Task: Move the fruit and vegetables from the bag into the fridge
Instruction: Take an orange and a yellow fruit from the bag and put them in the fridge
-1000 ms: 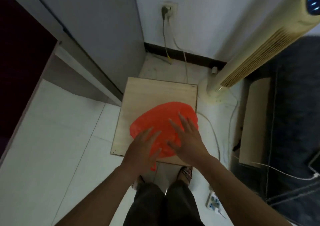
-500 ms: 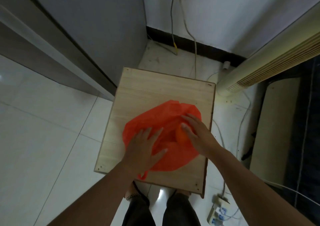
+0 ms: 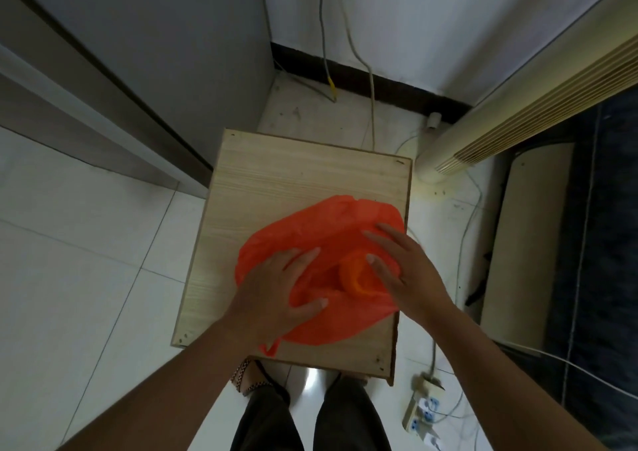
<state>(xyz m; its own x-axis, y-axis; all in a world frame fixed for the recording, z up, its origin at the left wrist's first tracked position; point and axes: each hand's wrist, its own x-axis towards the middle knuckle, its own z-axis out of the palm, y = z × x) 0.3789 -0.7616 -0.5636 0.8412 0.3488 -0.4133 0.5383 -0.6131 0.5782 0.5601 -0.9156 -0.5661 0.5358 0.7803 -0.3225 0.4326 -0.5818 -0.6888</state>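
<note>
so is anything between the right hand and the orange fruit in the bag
Nothing visible. The round orange fruit looks bare in the mouth of the red plastic bag, with the right hand thumb against it. Bag film is bunched round its sides only. The left hand lies flat on the bag.

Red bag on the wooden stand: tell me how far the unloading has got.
Done: nothing visibly; the bag sits on the stand. In hand: left hand rests flat on the bag, right hand touches an orange fruit showing in its opening. Left: lift that fruit and any others out, into the grey fridge.
</note>
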